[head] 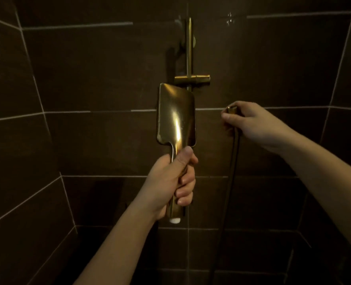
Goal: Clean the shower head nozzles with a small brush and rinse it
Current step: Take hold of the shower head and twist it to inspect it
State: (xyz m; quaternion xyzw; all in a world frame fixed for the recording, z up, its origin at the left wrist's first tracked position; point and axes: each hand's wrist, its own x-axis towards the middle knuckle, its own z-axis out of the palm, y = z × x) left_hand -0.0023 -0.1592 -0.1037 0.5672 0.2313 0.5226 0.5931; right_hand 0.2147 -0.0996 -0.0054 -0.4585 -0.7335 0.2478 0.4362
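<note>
Up against the dark tiled wall (88, 68), from the head view, I've got my left hand (170, 182) wrapped tight round the handle of the gold shower head (176, 118), thumb up near the neck, fingers curled under. It stands upright in front of the rail (189, 48), just below the slider bracket (192, 79). I'm looking at its shiny back; the nozzle face points at the wall, so I can't see the nozzles at all. At the bottom of the handle a white threaded end (174, 220) shows bare, with no hose on it.

My right hand (250, 122) is over to the side, fingers pinched on the gold hose connector (231, 110), with the dark hose (232, 171) hanging straight down from it against the tiles. Head and hose are apart.

No brush in sight, so I judge I'm at the rejoin-or-rinse stage, though I can't be sure. To do it well: keep the left grip firm and low so the thread stays clear, bring the connector under the white end, line it up square before turning, and start the thread gently so it doesn't cross. Then I'd turn the face toward me to check the nozzles.
</note>
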